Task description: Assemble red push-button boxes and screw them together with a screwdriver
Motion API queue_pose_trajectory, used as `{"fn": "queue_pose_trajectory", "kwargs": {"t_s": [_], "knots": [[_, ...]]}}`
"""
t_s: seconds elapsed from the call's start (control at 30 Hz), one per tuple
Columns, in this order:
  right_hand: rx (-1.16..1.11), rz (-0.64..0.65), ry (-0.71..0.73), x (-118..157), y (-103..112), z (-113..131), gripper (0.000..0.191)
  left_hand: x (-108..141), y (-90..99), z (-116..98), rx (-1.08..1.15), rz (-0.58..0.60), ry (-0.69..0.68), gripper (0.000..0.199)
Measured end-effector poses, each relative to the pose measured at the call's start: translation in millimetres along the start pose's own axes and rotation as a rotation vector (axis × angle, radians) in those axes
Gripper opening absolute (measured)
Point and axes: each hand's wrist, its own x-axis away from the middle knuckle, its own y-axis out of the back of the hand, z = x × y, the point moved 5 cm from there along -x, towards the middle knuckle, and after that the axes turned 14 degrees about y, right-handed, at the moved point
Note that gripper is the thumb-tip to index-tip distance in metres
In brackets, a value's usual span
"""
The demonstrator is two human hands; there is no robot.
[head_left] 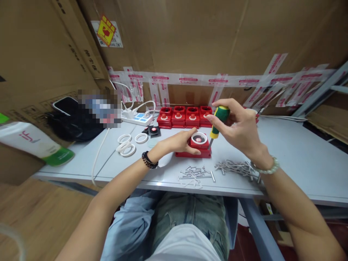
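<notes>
A red plastic housing (pixel 194 153) lies on the white table in front of me. On its raised top sits a white ring (pixel 199 138) around a dark round part with a red-and-white label. My left hand (pixel 187 142) grips the housing from the left, thumb at the front and fingers behind. In my right hand (pixel 236 125) is a screwdriver (pixel 222 115) with a green and yellow handle, held tilted. Its shaft points down to the right edge of the housing; the exact tip contact is too small to make out.
Several red housings (pixel 178 117) stand in a row behind. White rings (pixel 141 138) and black square parts (pixel 154 131) lie left. Small screws (pixel 194 172) and longer screws (pixel 236 167) are heaped near the front edge. A power strip (pixel 141 118) and a tube (pixel 35 141) are further left.
</notes>
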Motion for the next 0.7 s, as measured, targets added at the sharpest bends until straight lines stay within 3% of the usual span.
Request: {"fn": "queue_pose_trajectory", "kwargs": {"t_s": [0.1, 0.3, 0.53, 0.6, 0.7], "knots": [[0.094, -0.025, 0.018, 0, 1, -1, 0.025, 0, 0.2, 0, 0.005, -0.004, 0.008, 0.075], [-0.249, 0.109, -0.007, 1, -1, -7, 0.037, -1, -0.6, 2, 0.016, 0.002, 0.008, 0.077], [0.213, -0.118, 0.039, 1, 5, 3, 0.024, 1, 0.4, 0, 0.021, 0.003, 0.008, 0.071], [0.206, -0.063, 0.041, 1, 3, 1, 0.022, 0, 0.2, 0, 0.016, 0.005, 0.014, 0.071], [-0.064, 0.087, 0.019, 1, 1, -5, 0.031, 0, -0.2, 0, 0.018, 0.007, 0.011, 0.074]]}}
